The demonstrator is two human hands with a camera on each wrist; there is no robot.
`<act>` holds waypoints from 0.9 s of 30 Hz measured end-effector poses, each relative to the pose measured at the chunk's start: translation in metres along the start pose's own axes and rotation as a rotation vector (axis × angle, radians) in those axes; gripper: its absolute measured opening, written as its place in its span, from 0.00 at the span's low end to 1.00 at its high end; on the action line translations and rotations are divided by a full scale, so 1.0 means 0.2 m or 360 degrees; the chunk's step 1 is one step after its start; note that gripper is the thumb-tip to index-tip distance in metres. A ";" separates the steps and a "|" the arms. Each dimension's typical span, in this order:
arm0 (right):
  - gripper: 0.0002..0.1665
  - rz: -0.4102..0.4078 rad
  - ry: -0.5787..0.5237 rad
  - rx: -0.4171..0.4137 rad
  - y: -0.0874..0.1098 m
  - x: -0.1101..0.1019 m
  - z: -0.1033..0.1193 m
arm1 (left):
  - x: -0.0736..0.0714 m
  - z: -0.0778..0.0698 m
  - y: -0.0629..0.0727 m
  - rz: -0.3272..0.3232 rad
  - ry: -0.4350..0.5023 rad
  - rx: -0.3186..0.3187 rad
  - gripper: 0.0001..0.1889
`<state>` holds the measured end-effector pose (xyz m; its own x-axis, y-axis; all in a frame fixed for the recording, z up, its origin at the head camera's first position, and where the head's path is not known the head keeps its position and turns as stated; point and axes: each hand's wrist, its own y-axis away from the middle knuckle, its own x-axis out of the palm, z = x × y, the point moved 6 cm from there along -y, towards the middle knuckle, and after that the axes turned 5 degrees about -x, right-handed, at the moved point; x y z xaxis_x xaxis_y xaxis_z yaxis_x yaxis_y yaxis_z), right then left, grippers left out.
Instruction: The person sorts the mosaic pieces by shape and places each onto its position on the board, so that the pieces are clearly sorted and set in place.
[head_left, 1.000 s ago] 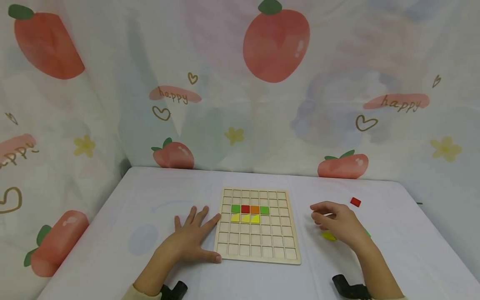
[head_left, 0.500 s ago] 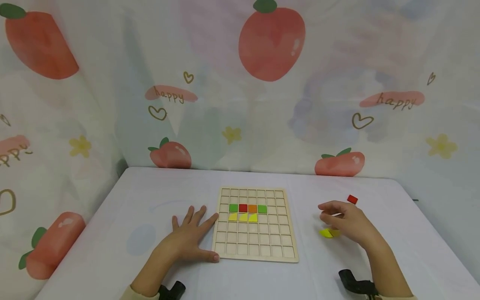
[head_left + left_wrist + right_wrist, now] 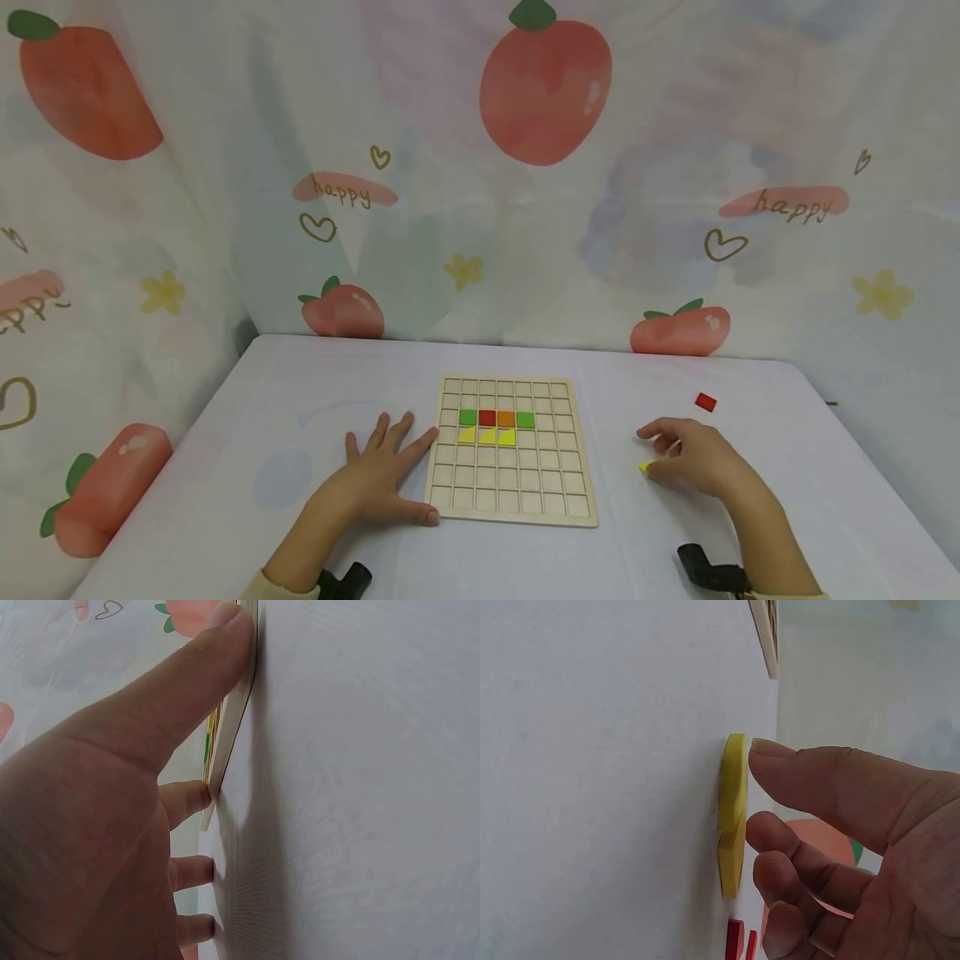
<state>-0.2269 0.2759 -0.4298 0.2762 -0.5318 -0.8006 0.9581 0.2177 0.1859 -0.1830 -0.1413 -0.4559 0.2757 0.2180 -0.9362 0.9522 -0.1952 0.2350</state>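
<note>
A board [image 3: 508, 479] of square cells lay flat at the middle of the tabletop [image 3: 510, 558], closer to the left hand [image 3: 378, 483] than to the right hand [image 3: 690, 454]. One row in its far half held a green tile [image 3: 468, 417], a red tile [image 3: 487, 418], an orange tile [image 3: 506, 419] and a second green tile [image 3: 525, 420], side by side from left to right. In the row just nearer, three yellow triangles [image 3: 486, 437] sat below the first three of these.

The left hand rested on the tabletop left of the board, fingers spread wide; its index fingertip and thumb touched the board's left edge, the thumb at the near corner.

The right hand hung over loose pieces to the right of the board. Its fingers were bent, with a moderate gap between thumb and index, and held nothing. The right wrist view showed a rounded yellow piece [image 3: 733, 784] touching a straight-edged yellow piece [image 3: 732, 862], both flat on the tabletop, with the thumb tip just beside the rounded one; whether skin met it could not be told. Two red pieces [image 3: 735, 941] showed beyond them. In the head view, a loose red tile [image 3: 706, 402] lay on the far side of the right hand.

A printed cloth [image 3: 540, 275] hung behind the tabletop.
</note>
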 end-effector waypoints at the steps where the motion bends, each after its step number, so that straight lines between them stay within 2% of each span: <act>1: 0.25 0.0000 0.0025 0.0001 0.00 0.01 0.00 | 0.00 0.00 0.00 0.0000 0.0002 0.0000 0.61; 6: 0.19 -0.0013 0.0105 -0.0017 0.00 0.03 0.01 | 0.01 0.00 0.00 -0.0007 -0.0008 0.0002 0.61; 14: 0.07 -0.0011 0.0097 0.0045 -0.01 0.06 0.02 | 0.00 0.00 0.01 -0.0012 -0.0015 -0.0003 0.61; 18: 0.08 -0.0028 0.0072 0.0026 -0.01 0.06 0.03 | -0.01 -0.01 0.01 -0.0014 -0.0012 -0.0003 0.61; 22: 0.10 -0.0045 0.0050 -0.0046 -0.02 0.06 0.04 | -0.01 -0.01 0.01 -0.0014 -0.0004 -0.0002 0.60; 27: 0.07 -0.0103 0.0031 -0.0088 -0.02 0.06 0.05 | 0.00 -0.01 0.01 -0.0010 -0.0010 -0.0005 0.60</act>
<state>-0.2274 0.2605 -0.4337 0.2120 -0.5302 -0.8209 0.9682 0.2284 0.1025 -0.1818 -0.1406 -0.4550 0.2689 0.2130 -0.9393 0.9543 -0.1910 0.2299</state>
